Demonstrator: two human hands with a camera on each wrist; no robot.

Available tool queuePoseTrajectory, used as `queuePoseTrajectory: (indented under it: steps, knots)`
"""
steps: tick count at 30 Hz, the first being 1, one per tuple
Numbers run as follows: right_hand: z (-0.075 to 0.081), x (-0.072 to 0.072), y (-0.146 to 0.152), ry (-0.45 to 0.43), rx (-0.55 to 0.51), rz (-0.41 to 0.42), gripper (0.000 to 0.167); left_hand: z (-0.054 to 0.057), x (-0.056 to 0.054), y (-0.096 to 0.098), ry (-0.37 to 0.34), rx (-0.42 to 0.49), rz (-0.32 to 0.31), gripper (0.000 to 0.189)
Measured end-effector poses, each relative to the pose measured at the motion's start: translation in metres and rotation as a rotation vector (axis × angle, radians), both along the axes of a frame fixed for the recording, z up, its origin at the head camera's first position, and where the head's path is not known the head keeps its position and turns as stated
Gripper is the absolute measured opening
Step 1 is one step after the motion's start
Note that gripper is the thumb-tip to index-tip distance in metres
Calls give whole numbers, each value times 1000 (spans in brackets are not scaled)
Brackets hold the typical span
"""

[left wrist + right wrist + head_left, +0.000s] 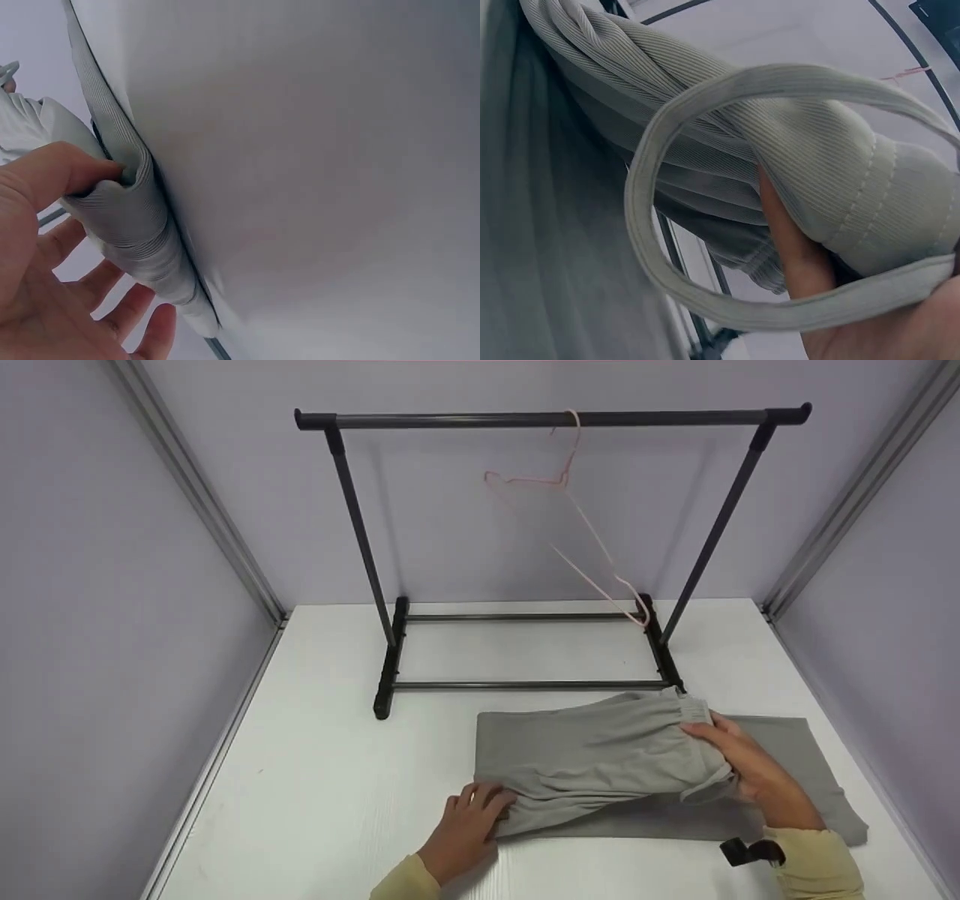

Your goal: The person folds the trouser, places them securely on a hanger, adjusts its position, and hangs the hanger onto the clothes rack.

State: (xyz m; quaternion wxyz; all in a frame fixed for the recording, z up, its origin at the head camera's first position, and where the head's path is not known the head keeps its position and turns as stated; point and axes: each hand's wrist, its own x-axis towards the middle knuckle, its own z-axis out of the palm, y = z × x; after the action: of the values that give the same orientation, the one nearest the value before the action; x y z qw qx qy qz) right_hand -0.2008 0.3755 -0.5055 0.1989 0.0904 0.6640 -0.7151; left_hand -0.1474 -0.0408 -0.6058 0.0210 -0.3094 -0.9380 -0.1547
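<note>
Grey trousers [592, 750] lie on the white table, one part folded over the flat legs. My right hand [742, 757] grips them at the gathered waistband [694, 720], lifting that end a little. In the right wrist view the stitched waistband [900, 195] sits against the fingers, and a drawstring loop [641, 187] hangs in front. My left hand [469, 821] is at the near left corner of the folded part. In the left wrist view its thumb [82, 171] presses into a fold of the ribbed cloth [131, 217], with the fingers round the other side.
A black garment rack [465, 420] stands behind the trousers, its right foot [664, 649] close to the waistband. A pink hanger [600, 540] hangs from its bar. Grey-lilac walls enclose the white table [322, 780]. A black strap [754, 851] is at the right sleeve.
</note>
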Motion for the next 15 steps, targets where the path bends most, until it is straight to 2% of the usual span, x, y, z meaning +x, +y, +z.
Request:
queuePoseTrajectory:
  steps: [6,9,15]
  knots:
    - [11,3,29,23,129,0,63,-1,3,13,-16,-10,-34,58]
    - [12,5,42,34,189,7,58,-2,3,18,-3,-1,-56,56]
    - [15,9,65,61,203,19,39,-2,5,26,13,17,-91,56]
